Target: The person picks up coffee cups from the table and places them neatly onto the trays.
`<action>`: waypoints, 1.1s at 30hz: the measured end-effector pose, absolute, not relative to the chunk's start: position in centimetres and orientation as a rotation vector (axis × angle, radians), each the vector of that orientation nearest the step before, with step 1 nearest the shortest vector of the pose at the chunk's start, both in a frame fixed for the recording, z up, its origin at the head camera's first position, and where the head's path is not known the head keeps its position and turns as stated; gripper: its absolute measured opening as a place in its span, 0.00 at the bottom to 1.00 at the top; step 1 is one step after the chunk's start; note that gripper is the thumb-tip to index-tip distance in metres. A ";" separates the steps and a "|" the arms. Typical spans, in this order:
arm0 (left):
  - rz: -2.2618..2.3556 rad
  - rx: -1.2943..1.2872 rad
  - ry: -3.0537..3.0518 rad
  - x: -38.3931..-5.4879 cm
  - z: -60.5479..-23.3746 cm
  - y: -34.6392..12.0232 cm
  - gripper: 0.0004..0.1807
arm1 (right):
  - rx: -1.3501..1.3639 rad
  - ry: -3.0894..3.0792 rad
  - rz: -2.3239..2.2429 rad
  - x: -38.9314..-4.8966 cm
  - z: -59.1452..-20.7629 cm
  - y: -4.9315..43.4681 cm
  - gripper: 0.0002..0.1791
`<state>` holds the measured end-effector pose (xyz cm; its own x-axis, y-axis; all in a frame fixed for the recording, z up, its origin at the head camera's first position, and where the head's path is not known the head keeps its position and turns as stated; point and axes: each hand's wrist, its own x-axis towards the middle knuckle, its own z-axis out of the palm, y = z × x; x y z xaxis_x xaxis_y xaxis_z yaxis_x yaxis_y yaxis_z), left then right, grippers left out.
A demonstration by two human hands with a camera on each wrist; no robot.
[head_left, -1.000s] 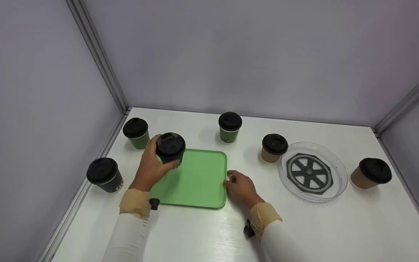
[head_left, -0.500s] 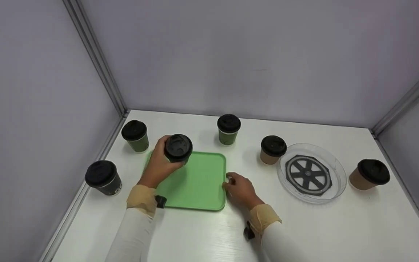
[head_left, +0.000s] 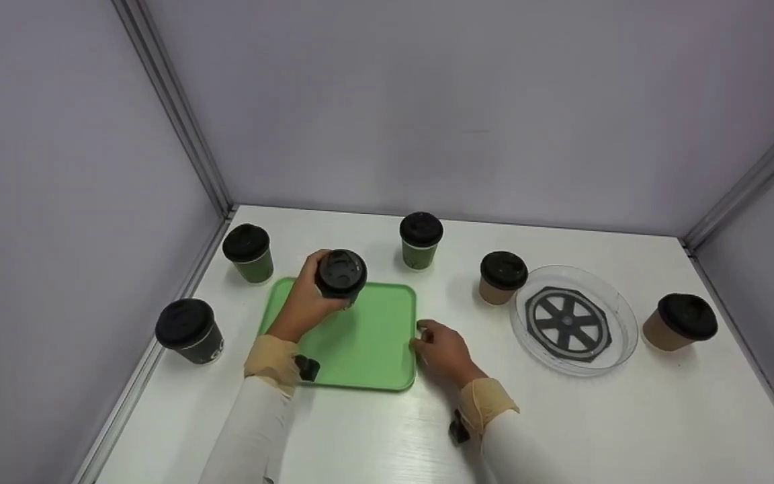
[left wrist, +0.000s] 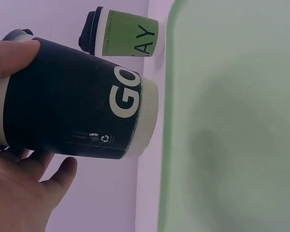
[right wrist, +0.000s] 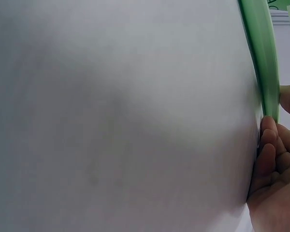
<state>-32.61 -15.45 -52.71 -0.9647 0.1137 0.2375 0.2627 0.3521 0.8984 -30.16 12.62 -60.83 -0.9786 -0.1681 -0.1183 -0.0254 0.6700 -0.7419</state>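
Observation:
My left hand (head_left: pixel 303 304) grips a black paper coffee cup (head_left: pixel 342 274) by its side, near the dark lid. In the left wrist view this cup (left wrist: pixel 72 101) bears white "GO" lettering and hangs above the green tray (head_left: pixel 377 349), its base apart from the surface. My right hand (head_left: pixel 446 351) is at the tray's right edge. In the right wrist view the thumb lies on one side of the tray rim (right wrist: pixel 266 63) and curled fingers (right wrist: pixel 267 159) on the other, pinching it.
Green lidded cups stand at the back left (head_left: pixel 254 265) and back middle (head_left: pixel 419 255). Another black cup (head_left: pixel 200 346) is at the left. Toward the right are a brown cup (head_left: pixel 494 292), a round clear dish (head_left: pixel 619 349) with a dark spoked pattern, and a second brown cup (head_left: pixel 662 333).
My left hand has carried the black cup rightward, from the tray's back left corner to farther over the tray. The right hand keeps its place at the tray edge.

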 end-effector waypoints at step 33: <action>-1.946 -0.599 -2.523 -34.6 -51.7 -13.0 0.50 | -0.157 2.745 -1.185 -30.0 -60.8 12.3 0.22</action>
